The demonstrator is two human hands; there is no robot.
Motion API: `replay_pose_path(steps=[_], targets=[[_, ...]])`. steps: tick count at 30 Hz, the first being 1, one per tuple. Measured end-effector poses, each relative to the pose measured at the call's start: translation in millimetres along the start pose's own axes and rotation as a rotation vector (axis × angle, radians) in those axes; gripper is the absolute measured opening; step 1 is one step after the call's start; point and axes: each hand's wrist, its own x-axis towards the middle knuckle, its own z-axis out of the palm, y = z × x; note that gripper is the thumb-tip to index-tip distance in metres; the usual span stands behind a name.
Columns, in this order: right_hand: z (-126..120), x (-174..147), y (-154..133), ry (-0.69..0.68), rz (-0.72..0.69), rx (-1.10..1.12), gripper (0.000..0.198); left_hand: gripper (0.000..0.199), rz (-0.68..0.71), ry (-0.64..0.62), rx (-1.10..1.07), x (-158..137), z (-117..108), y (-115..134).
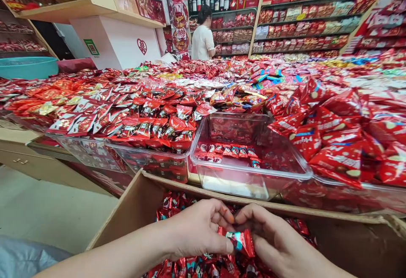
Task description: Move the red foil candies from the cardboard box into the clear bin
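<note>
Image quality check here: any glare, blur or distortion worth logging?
Head view: bright highlights on the clear bin; head view: right-hand shelf post leans outward, likely wide-angle distortion; head view: left hand, right hand and held candy look fairly sharp, but a pixelated patch covers part of the far person.

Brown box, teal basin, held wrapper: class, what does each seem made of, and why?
Box: dull cardboard, by its brown walls and worn rim.
Basin: probably plastic, smooth and evenly coloured.
Wrapper: shiny film or perhaps foil, by its highlights and crinkled end.
</note>
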Motion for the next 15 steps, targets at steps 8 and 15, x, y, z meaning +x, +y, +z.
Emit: replay_pose_path(steps=[8,15], targets=[[2.3,1.0,1.9,-0.103,0.104,0.259,0.022,0.04,-0.029,0.03,0.043,1.2,4.2,-5.8],[-3.3,-4.9,4.0,-0.013,-0.081,-0.406,0.01,0.044,-0.068,-0.071,0.111,-4.5,-1.0,2.8]])
